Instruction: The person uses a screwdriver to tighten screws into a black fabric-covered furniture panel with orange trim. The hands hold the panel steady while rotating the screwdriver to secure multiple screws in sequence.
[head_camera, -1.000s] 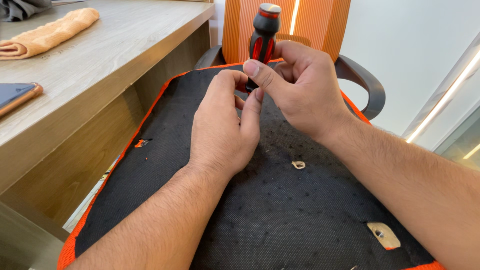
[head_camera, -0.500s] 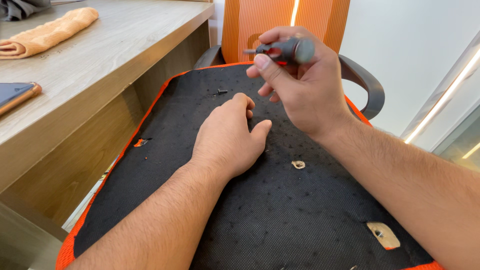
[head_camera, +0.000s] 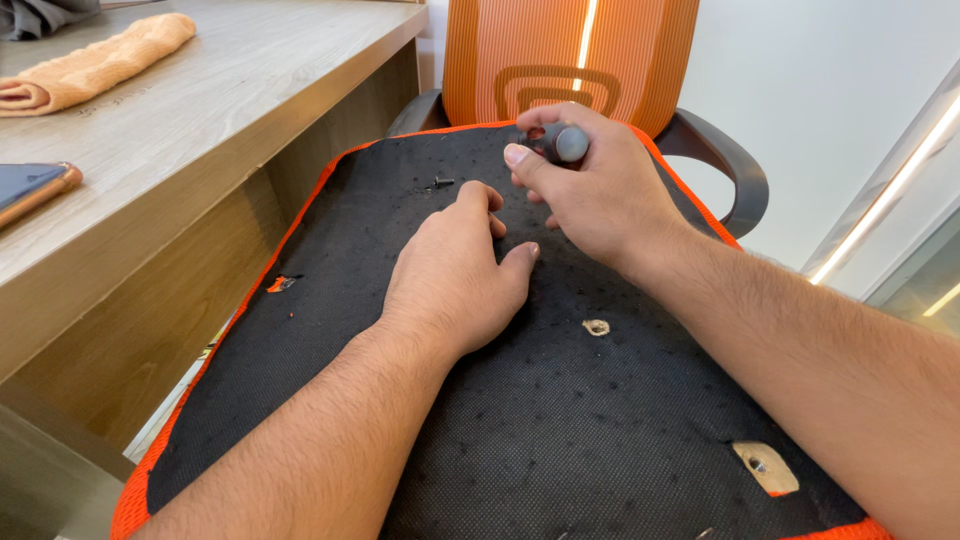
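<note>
A chair seat lies upside down, its black fabric underside (head_camera: 560, 420) edged in orange. My left hand (head_camera: 455, 275) rests palm down on that fabric, fingers together and holding nothing. My right hand (head_camera: 595, 190) is just beyond it, closed around a red and black screwdriver (head_camera: 565, 142) whose grey butt end faces me; the shaft is hidden behind the hand. A small dark screw (head_camera: 438, 183) lies on the fabric just past my left fingertips.
A wooden desk (head_camera: 200, 110) stands at the left with a rolled orange towel (head_camera: 95, 65) and a phone (head_camera: 30, 190). An orange chair back (head_camera: 570, 55) and a black armrest (head_camera: 735, 175) rise behind the seat. Mounting holes (head_camera: 597, 327) (head_camera: 765, 467) show in the fabric.
My right hand tipped the screwdriver from upright to pointing away and lowered it toward the seat. My left hand let go of the tool's tip and settled flat.
</note>
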